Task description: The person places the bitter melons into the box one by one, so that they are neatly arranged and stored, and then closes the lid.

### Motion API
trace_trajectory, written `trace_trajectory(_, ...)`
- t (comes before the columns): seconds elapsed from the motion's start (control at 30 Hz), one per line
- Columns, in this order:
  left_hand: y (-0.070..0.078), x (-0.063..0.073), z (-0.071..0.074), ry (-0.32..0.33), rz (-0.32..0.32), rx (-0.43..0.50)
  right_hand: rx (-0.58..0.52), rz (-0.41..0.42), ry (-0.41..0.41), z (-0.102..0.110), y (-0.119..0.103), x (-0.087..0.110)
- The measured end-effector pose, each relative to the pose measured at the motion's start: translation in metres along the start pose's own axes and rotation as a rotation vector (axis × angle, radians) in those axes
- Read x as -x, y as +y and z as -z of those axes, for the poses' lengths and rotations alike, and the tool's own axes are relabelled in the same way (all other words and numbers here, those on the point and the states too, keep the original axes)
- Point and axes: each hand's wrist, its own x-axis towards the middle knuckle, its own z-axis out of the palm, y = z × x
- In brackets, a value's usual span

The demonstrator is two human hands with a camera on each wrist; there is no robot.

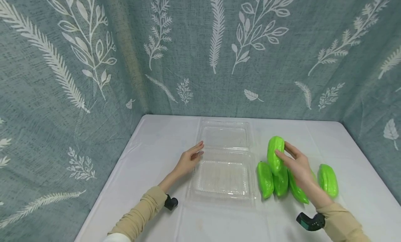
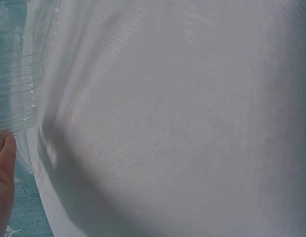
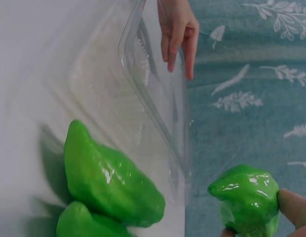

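Observation:
My right hand (image 1: 299, 165) pinches a glossy green vegetable (image 1: 275, 155), lumpy with a pointed tip, between thumb and fingers. It is held up above other green vegetables (image 1: 265, 181) of the same kind. The right wrist view shows the held vegetable (image 3: 247, 197) with fingertips at its sides. Left of these lies a clear plastic clamshell box (image 1: 222, 177), its lid (image 1: 223, 134) folded back. Beside the box's left edge is my left hand (image 1: 188, 161), fingers loosely extended, holding nothing. Whether its fingertips touch the box I cannot tell.
A white cloth covers the table (image 1: 156, 144). One more green vegetable (image 1: 328, 181) lies apart on the right. Behind and beside the table hangs a blue-green curtain (image 1: 197, 88) with white leaf patterns.

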Motion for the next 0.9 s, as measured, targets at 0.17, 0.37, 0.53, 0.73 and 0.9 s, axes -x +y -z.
trace_trajectory(0.17, -0.001, -0.001, 0.000, -0.005, -0.004, 0.002, -0.030, 0.011, -0.019, -0.012, -0.004, 0.001)
trace_trajectory(0.37, 0.009, 0.000, 0.000, 0.012, -0.025, -0.036, -0.043, 0.017, -0.019, -0.022, -0.005, -0.001)
trace_trajectory(0.53, 0.022, 0.004, 0.000, 0.021, -0.041, -0.005, -0.046, 0.020, -0.035, -0.030, -0.006, -0.001)
trace_trajectory(0.73, 0.002, 0.000, -0.002, 0.015, -0.033, -0.047, -0.072, 0.018, -0.051, -0.043, -0.008, -0.002)
trace_trajectory(0.9, -0.003, -0.001, -0.001, -0.003, -0.007, -0.010, -0.074, 0.027, -0.057, -0.055, -0.006, -0.002)
